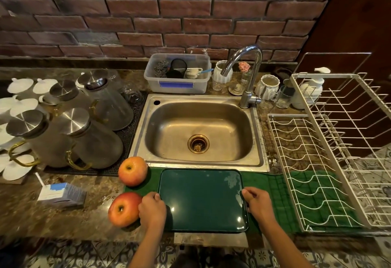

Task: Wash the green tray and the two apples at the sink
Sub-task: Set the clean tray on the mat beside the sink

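tray: green tray flat on a green mat at the bench front edge, just in front of the sink; wet smear near its far right corner
left hand: left hand curled over the tray's left rim, gripping it
right hand: right hand clamped on the right rim, fingers curled round the edge
apples: far apple sitting on the mat's left end, near apple on bare bench, right up against the left hand
sink: steel, basin dry-looking, tap arched over the back right
left side: glass jugs with metal lids on a black mat
right side: white wire dish rack
back: plastic tub of scrubbers against the brick wall
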### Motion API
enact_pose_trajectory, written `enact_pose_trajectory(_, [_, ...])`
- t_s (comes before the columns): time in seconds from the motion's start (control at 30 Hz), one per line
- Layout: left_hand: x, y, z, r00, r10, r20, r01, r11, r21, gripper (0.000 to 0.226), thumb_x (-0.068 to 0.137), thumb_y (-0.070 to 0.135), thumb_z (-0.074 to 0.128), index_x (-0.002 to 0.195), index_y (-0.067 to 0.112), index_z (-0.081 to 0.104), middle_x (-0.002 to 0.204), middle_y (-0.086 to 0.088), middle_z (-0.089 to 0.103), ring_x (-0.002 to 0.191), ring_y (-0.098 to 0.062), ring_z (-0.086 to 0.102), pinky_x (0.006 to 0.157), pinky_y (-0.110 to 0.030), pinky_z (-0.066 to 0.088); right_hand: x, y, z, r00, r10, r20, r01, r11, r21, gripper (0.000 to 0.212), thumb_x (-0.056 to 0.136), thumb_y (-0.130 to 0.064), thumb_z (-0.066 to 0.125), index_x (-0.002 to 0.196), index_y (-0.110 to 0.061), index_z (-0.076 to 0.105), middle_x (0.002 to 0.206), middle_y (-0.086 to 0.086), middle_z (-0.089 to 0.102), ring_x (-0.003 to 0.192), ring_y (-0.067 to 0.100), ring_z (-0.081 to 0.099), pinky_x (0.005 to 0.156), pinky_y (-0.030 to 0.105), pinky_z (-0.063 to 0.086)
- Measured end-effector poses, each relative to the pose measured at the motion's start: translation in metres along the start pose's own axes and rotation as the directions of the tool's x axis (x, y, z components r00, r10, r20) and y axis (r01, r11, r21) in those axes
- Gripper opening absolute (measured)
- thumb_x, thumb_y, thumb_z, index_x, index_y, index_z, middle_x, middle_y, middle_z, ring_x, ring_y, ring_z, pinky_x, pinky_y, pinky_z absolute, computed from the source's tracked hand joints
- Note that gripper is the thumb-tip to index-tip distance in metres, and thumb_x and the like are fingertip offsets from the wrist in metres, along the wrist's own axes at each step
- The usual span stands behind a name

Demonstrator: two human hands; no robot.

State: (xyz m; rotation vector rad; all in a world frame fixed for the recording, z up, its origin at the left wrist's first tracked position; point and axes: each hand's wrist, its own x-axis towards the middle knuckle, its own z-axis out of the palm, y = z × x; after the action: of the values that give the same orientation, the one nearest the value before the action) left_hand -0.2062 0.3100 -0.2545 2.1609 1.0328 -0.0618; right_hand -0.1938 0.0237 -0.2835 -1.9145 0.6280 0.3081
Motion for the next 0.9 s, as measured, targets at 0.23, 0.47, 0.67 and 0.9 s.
enact_pose_trajectory(0.23, [0.0,-0.004,0.0,0.998,0.064,0.029,-0.065,0.998,0.021,0.022,0.099,0.003,0.049,0.086,0.006,0.067,0.084,-0.016,0.063,0.079,-0.03,0.056,0.07,-0.035,0.04,-0.006,-0.004,0.0,0.998,-0.056,-0.013,0.055,0.995,-0.079,0.023,0.096,-0.016,0.062,0.081,-0.028,0.074,0.077,-0.003,0.076,0.076,0.018,0.072,0.077,0.047,0.06])
enact_pose_trajectory(0.47, [-0.005,-0.018,0.004,0.972,0.153,0.176,-0.17,0.982,0.085,0.031,0.093,-0.001,0.052,0.122,-0.002,0.061,0.112,-0.02,0.063,0.108,-0.035,0.058,0.095,-0.042,0.044,-0.005,-0.005,0.003,0.995,-0.098,-0.033,0.089,0.974,-0.208,0.015,0.097,-0.022,0.06,0.088,-0.017,0.071,0.076,0.0,0.072,0.075,0.015,0.068,0.072,0.038,0.058])
enact_pose_trajectory(0.67, [-0.012,-0.023,0.0,0.955,0.218,0.202,-0.246,0.961,0.128,0.047,0.093,0.003,0.055,0.139,0.002,0.049,0.13,-0.015,0.052,0.124,-0.029,0.046,0.109,-0.038,0.033,0.016,-0.009,0.004,0.955,-0.277,-0.108,0.193,0.854,-0.484,0.021,0.095,-0.035,0.061,0.103,-0.017,0.067,0.103,0.007,0.064,0.097,0.023,0.06,0.085,0.042,0.053])
enact_pose_trajectory(0.9, [-0.019,-0.024,-0.014,0.917,0.298,0.265,-0.334,0.937,0.101,0.053,0.095,0.008,0.055,0.146,0.007,0.042,0.148,-0.009,0.044,0.137,-0.024,0.04,0.116,-0.032,0.026,0.049,-0.027,0.007,0.911,-0.407,-0.06,0.267,0.695,-0.668,0.063,0.095,-0.048,0.056,0.146,-0.015,0.042,0.154,0.013,0.039,0.144,0.031,0.033,0.115,0.053,0.027])
